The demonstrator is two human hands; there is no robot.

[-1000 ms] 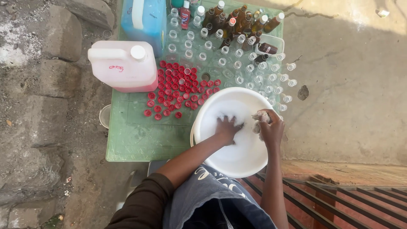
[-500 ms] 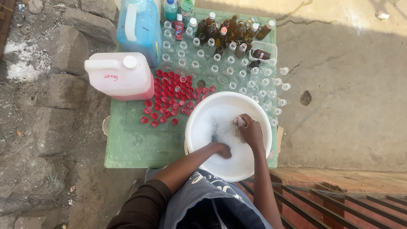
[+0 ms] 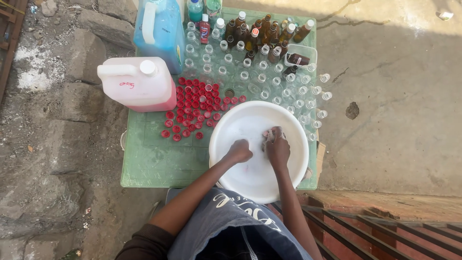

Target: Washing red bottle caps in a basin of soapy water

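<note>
- Our left hand (image 3: 239, 152) sits low in the white basin (image 3: 293, 126), centre-right of the frame. It is curled into a loose fist in the soapy water, and we cannot tell whether it grips anything.
- Our right hand (image 3: 278, 147) is clamped on a small clear bottle (image 3: 267, 136), held just above the foam near the basin's upper rim.
- Compared with 1 second ago, both hands have dropped from the rim into the water. Half a second ago the right hand was lifting the bottle, and now it has drawn closer to the left.
- We judge this to be mid-wash: the bottle is being rubbed, not yet set out.
- Red caps (image 3: 194, 103) lie spread on the green table (image 3: 154, 161), left of the basin, beside a pink jug (image 3: 144, 86).
- Clear empty bottles (image 3: 269, 79) stand in rows above the basin, with brown bottles (image 3: 260, 33) at the top and a blue jug (image 3: 161, 31) at upper left.
</note>
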